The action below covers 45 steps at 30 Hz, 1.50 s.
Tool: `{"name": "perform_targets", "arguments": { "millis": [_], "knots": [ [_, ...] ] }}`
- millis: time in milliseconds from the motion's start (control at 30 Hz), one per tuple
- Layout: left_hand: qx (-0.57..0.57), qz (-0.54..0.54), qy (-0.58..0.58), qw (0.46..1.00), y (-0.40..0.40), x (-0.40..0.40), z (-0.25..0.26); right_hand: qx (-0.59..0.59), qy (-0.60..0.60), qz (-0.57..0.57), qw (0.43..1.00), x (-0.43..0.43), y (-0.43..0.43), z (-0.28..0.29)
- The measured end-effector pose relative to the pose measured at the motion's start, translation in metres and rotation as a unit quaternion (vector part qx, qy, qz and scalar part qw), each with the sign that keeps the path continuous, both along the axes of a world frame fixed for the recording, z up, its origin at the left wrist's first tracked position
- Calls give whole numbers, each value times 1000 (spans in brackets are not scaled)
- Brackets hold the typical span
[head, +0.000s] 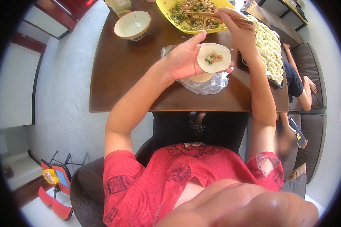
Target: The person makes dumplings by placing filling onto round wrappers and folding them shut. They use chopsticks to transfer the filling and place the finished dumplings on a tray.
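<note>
A round dumpling wrapper lies across the palm and fingers of my left hand, with a small heap of meat-and-greens filling at its centre. My right hand grips wooden chopsticks, whose tips reach into the filling in a yellow bowl. Under my left hand, more wrapper dough shows on a clear plastic bag on the table. To the right, a dark tray holds many pleated dumplings, partly hidden behind my right forearm.
A white bowl and a plastic container stand at the back left of the brown wooden table. Beyond its right side, another person lies on a grey sofa, a phone in hand. My legs are under the table's front edge.
</note>
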<state>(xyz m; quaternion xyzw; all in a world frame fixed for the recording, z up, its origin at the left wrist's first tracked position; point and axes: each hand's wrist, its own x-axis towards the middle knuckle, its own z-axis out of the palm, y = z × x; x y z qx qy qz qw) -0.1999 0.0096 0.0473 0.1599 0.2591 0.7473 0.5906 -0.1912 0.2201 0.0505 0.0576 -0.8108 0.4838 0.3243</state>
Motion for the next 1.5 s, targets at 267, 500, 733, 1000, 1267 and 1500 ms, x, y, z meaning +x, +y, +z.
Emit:
{"name": "perform_targets", "arguments": {
  "millis": [267,500,733,1000,1267,1500],
  "knots": [
    [5,-11,-2,1000,2,-2,-4,22,8,25,999,3,3,1],
    [11,-1,-16,1000,0,0,-2,33,-8,36,999,7,-2,4],
    [1,21,0,1000,1,3,2,3,-21,55,998,0,-15,1],
    [24,-6,12,1000,0,-1,0,226,113,46,967,-4,-24,4],
    [7,19,11,1000,1,1,2,169,114,57,977,3,-16,4],
    [8,21,10,1000,-1,-7,1,51,104,63,991,10,9,6]
  ]
}}
